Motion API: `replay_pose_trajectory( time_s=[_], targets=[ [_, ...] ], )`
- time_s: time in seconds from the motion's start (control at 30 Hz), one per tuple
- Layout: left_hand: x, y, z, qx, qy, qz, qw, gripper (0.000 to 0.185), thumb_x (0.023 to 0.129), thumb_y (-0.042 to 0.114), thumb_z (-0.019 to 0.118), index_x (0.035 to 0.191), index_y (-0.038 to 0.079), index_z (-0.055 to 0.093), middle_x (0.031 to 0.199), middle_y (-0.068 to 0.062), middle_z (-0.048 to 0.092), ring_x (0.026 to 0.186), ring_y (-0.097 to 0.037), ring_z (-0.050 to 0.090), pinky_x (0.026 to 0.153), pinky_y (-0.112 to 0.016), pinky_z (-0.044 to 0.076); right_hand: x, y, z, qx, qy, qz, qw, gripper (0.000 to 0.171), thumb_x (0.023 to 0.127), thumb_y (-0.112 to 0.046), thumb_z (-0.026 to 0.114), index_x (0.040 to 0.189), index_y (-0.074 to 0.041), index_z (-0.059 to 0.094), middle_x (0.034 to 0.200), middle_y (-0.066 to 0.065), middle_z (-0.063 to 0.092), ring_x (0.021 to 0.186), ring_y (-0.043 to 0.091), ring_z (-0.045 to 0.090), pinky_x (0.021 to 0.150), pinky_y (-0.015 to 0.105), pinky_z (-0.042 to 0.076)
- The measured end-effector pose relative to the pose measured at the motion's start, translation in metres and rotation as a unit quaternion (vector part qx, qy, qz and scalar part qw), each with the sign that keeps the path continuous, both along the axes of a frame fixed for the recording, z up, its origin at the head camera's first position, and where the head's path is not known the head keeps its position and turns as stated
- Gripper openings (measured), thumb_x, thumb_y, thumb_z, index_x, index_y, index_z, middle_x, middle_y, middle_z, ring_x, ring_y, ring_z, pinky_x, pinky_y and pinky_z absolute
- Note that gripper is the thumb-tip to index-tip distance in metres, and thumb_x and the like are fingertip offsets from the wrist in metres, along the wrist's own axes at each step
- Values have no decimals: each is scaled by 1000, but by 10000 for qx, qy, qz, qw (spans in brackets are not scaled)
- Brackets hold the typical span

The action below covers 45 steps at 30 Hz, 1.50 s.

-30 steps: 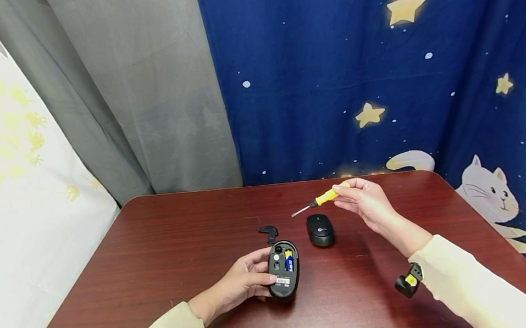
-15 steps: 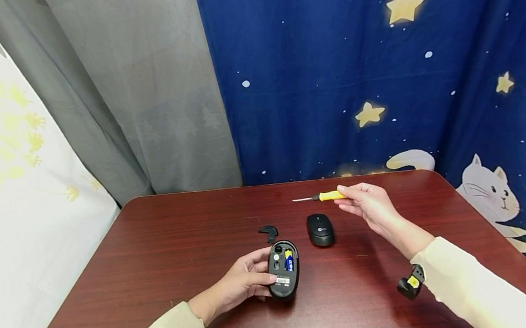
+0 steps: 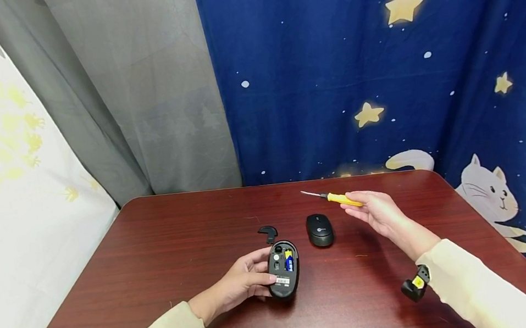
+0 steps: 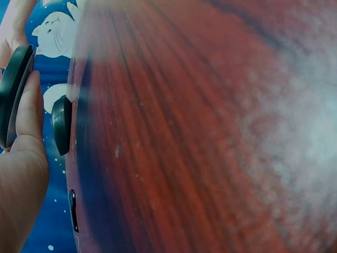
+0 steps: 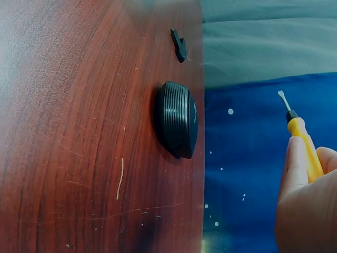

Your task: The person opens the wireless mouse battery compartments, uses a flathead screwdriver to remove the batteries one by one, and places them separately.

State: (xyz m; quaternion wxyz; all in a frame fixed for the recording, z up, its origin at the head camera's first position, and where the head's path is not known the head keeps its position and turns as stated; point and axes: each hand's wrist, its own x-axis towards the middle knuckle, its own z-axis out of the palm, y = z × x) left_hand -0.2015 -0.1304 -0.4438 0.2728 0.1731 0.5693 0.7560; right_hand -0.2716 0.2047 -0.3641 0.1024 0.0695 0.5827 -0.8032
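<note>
Curled round the left flank of a black oval computer mouse turned belly-up (image 3: 283, 268): fingers (image 3: 264, 279) of the left hand (image 3: 241, 284), lower centre of the head view. Held so to keep the open underside facing up; blue-and-yellow battery (image 3: 288, 261) and white label strip (image 3: 283, 281) exposed in the bay. Seen edge-on at the upper left of the left wrist view, same mouse (image 4: 13, 95), thumb laid along its rim.

Pinched round the yellow plastic handle of a small screwdriver with a thin steel shaft (image 3: 333, 197): fingers (image 3: 354, 197) of the right hand (image 3: 379, 212), right of centre in the head view. Carried above the tabletop, tip aimed toward the upper left of the frame, apart from both mice. Confirmed at the right edge of the right wrist view: screwdriver (image 5: 300, 134), finger pressed along the handle.

Between the two hands, resting top-up: second black oval computer mouse with a small round logo (image 3: 320, 229), untouched, near the right hand. Shown side-on in the right wrist view (image 5: 177, 126).

Just above the upturned mouse, lying flat and loose: small black curved plastic cover piece (image 3: 268, 233), probably the lid of the opened bay.

Beneath all: dark reddish-brown wood-grain table (image 3: 155, 255). Behind it: blue star-and-cat printed curtain (image 3: 379, 60).
</note>
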Motion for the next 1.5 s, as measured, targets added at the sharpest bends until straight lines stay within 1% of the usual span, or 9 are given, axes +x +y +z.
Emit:
replay_pose_trajectory(
  time_s=[0.2, 0.47, 0.7, 0.9, 1.07, 1.23, 1.37, 1.43, 1.5],
  targets=[
    [-1, 1, -1, 13, 5, 2, 10000, 72, 85, -6, 65, 147, -5, 28, 121, -22, 62, 93, -25, 68, 71, -35, 58, -1, 4, -2, -399, -286, 3, 9988, 14, 97, -4, 56, 110, -1, 55, 95, 8, 65, 88, 18, 69, 88, 31, 50],
    [0, 0, 0, -22, 14, 9, 10000, 72, 85, -5, 64, 147, -5, 28, 121, -22, 62, 91, -24, 68, 69, -33, 58, -3, 9, -8, -753, -540, 24, 9957, 32, 100, -9, 51, 128, 2, 41, 105, 9, 58, 87, 16, 69, 92, 29, 48],
    [0, 0, 0, -15, 2, 29, 10000, 72, 85, -5, 64, 148, -5, 27, 122, -22, 61, 92, -25, 68, 70, -34, 58, -1, 14, -13, -1023, -676, 228, 9922, 20, 101, -5, 46, 120, 1, 43, 120, 15, 47, 89, 18, 68, 94, 29, 47],
    [0, 0, -1, 10, -13, 47, 10000, 73, 85, -6, 64, 148, -4, 27, 122, -23, 61, 92, -25, 68, 70, -34, 58, 0, 16, -16, -972, -657, 377, 9924, 28, 101, 0, 41, 129, 6, 38, 114, 15, 49, 89, 20, 68, 96, 33, 45],
    [0, -1, -2, 34, -24, 35, 10000, 74, 86, -6, 64, 149, -4, 26, 123, -24, 60, 94, -26, 67, 72, -36, 57, 1, 20, -18, -1019, -746, 281, 9916, 30, 102, 0, 40, 131, 5, 37, 118, 16, 44, 87, 20, 67, 99, 38, 41],
    [0, -2, -2, 22, -36, 51, 10000, 74, 86, -5, 64, 149, -4, 26, 124, -24, 60, 94, -26, 67, 72, -36, 58, 3, 30, -22, -509, -741, 270, 9956, 13, 101, -4, 46, 109, -5, 56, 103, 8, 55, 88, 15, 64, 96, 35, 48],
    [0, -3, -2, 39, -23, 24, 10000, 75, 86, -5, 65, 149, -4, 25, 124, -24, 59, 95, -26, 67, 73, -36, 58, 4, 38, -24, 95, -723, 260, 9970, 21, 100, -10, 51, 88, -18, 66, 89, -1, 61, 83, 10, 60, 80, 24, 49],
    [0, -3, -1, 26, -32, 8, 10000, 75, 86, -4, 65, 149, -3, 25, 125, -23, 59, 95, -26, 67, 72, -36, 58, 4, 41, -25, 250, -709, 214, 9969, 22, 100, -11, 53, 85, -20, 67, 87, -3, 62, 81, 9, 58, 75, 22, 47],
    [0, -3, -1, 10, -35, 5, 10000, 75, 86, -4, 65, 149, -3, 26, 125, -23, 59, 95, -26, 67, 72, -36, 58, 4, 44, -27, 308, -669, 209, 9971, 16, 99, -11, 54, 94, -18, 68, 86, -4, 62, 82, 9, 57, 74, 22, 47]
  ],
)
